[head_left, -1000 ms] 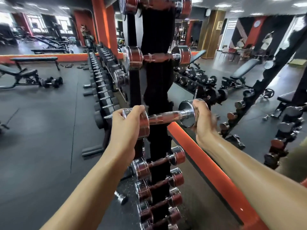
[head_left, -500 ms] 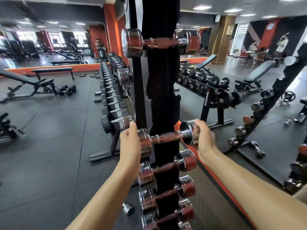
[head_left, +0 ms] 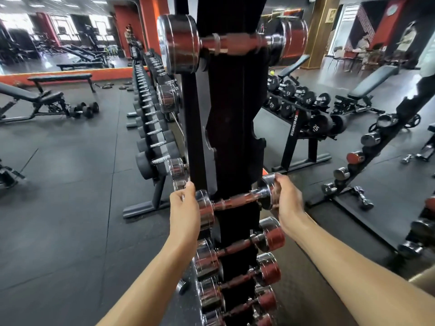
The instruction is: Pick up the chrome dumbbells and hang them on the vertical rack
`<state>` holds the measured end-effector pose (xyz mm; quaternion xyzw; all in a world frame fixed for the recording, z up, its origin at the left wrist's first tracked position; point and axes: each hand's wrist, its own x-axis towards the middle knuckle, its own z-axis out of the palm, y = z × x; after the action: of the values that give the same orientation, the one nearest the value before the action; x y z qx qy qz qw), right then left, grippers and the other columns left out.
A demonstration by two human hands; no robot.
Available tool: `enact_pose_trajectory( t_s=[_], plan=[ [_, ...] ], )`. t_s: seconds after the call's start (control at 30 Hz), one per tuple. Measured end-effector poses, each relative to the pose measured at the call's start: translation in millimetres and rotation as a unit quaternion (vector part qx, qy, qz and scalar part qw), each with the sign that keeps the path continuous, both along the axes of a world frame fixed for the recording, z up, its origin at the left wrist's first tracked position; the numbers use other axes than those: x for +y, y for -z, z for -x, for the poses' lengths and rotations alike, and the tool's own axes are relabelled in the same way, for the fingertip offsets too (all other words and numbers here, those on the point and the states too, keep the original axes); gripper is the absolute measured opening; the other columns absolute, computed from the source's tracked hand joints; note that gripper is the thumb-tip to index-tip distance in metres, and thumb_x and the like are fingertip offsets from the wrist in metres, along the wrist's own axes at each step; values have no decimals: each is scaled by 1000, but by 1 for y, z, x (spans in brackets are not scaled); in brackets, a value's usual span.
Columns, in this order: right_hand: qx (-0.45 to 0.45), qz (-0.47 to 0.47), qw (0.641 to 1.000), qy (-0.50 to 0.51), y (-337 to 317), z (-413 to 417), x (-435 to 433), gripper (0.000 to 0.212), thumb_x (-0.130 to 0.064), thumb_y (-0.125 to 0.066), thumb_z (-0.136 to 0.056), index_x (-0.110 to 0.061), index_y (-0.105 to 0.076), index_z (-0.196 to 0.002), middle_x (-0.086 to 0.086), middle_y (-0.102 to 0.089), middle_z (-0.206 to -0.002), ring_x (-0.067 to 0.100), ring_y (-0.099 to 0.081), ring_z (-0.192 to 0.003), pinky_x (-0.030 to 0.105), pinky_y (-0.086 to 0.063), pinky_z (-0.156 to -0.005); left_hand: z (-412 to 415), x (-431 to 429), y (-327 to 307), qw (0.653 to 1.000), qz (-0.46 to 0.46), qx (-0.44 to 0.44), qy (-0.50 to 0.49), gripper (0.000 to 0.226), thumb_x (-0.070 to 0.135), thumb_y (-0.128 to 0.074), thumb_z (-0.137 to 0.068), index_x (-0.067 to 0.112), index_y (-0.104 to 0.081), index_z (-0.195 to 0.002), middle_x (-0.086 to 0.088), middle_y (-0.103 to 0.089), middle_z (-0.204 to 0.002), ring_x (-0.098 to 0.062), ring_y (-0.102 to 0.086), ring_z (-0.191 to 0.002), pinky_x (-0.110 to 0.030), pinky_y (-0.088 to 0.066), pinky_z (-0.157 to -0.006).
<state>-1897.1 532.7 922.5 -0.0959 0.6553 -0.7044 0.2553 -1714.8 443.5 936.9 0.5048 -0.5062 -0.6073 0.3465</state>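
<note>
Chrome dumbbell (head_left: 235,202) sits across the vertical rack (head_left: 235,114) between both grips, left hand (head_left: 184,208) wrapped on one head, right hand (head_left: 286,201) curled over the other; likely heavy, rigid, slick chrome, so hold by the heads or the handle between the palms.

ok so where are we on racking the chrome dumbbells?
Done: several lower dumbbells hang on the vertical rack, plus a large dumbbell up top. In hand: left hand and right hand grip the heads of the held dumbbell, across the rack front; seated or not, cannot tell. Left: release it; empty slots sit above; a chrome piece by the rack's base may be another.
</note>
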Motion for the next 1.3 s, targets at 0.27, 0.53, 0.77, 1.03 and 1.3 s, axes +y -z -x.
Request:
enact_pose_trajectory(
  t_s=[0.27,0.53,0.77,1.03,1.3],
  plan=[
    [109,-92,989,-26,1,5,4,48,-41,-51,-103,5,-65,-97,7,-62,-76,22,-58,-75,36,-49,-75,-1,1,2,1000,-17,-12,14,27,48,-40,-109,25,-51,-116,6,-58,-110,-5,-53,-94,-41,-35,-89],
    [240,-35,968,68,-42,-8,7,18,-29,-65,-99,-22,-66,-115,-9,-68,-107,1,-63,-96,14,-45,-77,-19,3,-43,991,129,17,-38,10,25,-60,-103,27,-60,-112,11,-65,-110,-9,-66,-105,-36,-57,-93],
    [273,85,950,125,-104,-27,22,4,-36,-63,-95,-37,-61,-91,-8,-67,-95,9,-61,-85,28,-51,-79,-46,25,-110,971,235,40,-14,11,26,-61,-102,26,-62,-113,12,-68,-108,7,-63,-91,-3,-45,-68],
    [438,207,866,122,-168,-83,48,5,-27,-61,-95,-29,-60,-99,-17,-62,-92,-3,-59,-83,16,-45,-77,-95,50,-173,941,336,47,8,14,28,-60,-103,26,-61,-117,11,-67,-112,1,-64,-101,-6,-49,-76],
    [534,214,813,86,-207,-181,28,19,-29,-63,-95,-14,-64,-105,-6,-64,-87,12,-64,-82,34,-57,-78,-197,34,-198,906,417,67,27,10,28,-63,-102,34,-61,-110,12,-70,-111,1,-65,-106,-19,-52,-90]
  ],
)
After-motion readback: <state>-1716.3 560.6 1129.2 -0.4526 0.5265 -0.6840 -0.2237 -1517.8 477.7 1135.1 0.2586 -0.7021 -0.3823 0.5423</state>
